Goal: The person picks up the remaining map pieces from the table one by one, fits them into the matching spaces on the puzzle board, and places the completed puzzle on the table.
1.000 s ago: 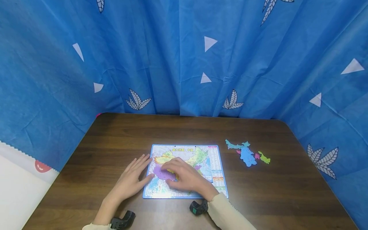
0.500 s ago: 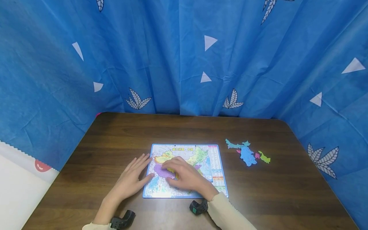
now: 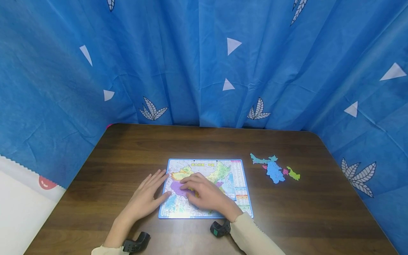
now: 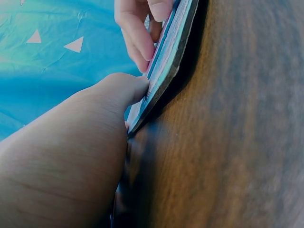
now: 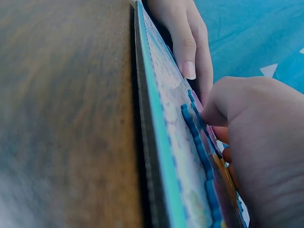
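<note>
Edges, raised & blue, of flat puzzle pcs (image 5: 203,154) show only on R wrist cam; light-blue irregular pc (image 3: 275,173), on dark wood bench (image 3: 127,145) R of white blue-bordered map board (image 3: 242,198), only on head cam. Purple pc (image 3: 176,190) lies on board under bent R hand (image 3: 206,194); can't tell if it's pinched. L hand (image 3: 146,195): fingers straight, thumb touching board's L edge.
</note>
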Available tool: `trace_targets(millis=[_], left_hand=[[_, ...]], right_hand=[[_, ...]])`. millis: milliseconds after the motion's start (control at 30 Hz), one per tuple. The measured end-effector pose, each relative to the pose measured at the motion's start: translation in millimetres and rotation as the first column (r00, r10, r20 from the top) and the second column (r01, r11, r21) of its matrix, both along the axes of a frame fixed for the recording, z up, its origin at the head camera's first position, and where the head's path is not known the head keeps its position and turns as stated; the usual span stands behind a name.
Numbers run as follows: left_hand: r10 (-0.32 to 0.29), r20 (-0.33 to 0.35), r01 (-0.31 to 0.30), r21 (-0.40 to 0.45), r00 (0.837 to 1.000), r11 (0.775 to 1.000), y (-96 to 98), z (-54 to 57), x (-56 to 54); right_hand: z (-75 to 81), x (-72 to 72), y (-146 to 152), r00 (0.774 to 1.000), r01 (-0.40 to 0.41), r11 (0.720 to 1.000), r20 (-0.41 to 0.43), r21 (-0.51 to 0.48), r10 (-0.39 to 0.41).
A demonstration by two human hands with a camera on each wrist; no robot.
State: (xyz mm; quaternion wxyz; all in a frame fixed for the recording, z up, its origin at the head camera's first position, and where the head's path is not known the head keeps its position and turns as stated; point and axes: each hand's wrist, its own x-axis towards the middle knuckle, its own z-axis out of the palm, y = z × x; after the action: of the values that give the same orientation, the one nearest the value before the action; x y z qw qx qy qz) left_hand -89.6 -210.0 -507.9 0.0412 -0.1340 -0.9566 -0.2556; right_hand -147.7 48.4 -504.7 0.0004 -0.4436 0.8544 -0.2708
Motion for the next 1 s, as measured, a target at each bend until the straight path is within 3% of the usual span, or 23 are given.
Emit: trace_targets(millis=[467, 733, 1000], left_hand=[[-0.005, -0.001, 0.005, -0.003, 1.0, 1.0, -0.7, -1.6, -0.9], [-0.008, -0.012, 0.008, 0.009, 1.0, 1.0, -2.5, 0.2, 0.1], [-0.011, -0.022, 0.012, 0.018, 1.0, 1.0, -2.5, -5.0, 0.2]], right_hand=[[0.7, -0.1, -0.3, 1.0, 0.001, 1.0, -0.005, 0.011, -0.001], [3.5, -0.7, -0.8, 0.999, -0.021, 1.0, -0.038, -0.015, 0.02], [2.1, 2.6, 1.0, 0.999, -0.021, 0.998, -0.043, -0.066, 0.019]])
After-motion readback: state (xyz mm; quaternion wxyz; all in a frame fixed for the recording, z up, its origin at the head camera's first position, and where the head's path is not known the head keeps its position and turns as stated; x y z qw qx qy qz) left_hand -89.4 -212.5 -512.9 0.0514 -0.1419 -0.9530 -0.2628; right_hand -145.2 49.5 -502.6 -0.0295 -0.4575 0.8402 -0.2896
